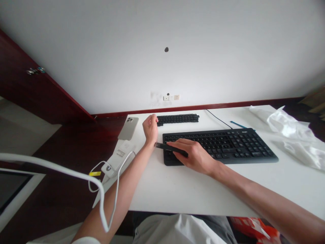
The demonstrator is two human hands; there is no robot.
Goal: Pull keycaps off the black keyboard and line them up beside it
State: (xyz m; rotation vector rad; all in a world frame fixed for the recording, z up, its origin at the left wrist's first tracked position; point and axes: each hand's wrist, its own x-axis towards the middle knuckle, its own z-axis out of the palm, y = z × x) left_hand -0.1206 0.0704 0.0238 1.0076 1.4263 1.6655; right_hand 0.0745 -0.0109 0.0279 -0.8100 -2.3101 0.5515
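Observation:
My right hand [194, 154] is closed round a slim black stick-like tool [165, 146], whose kind I cannot make out. The tool points left, and its end appears close to my left wrist. Under and beyond this hand lies a black keyboard [241, 144], with some keys on its left part covered by the fingers. My left hand [150, 127] is a loose fist at the left end of a block of loose black keycaps [177, 118]. Whatever its fingers may hold is hidden.
A phone [128, 128], a white box [120, 156] and a white cable [98, 183] are at the left of the white table [162, 193]. A blue stick [238, 124] lies behind the keyboard. Crumpled white plastic [286, 123] is at the right.

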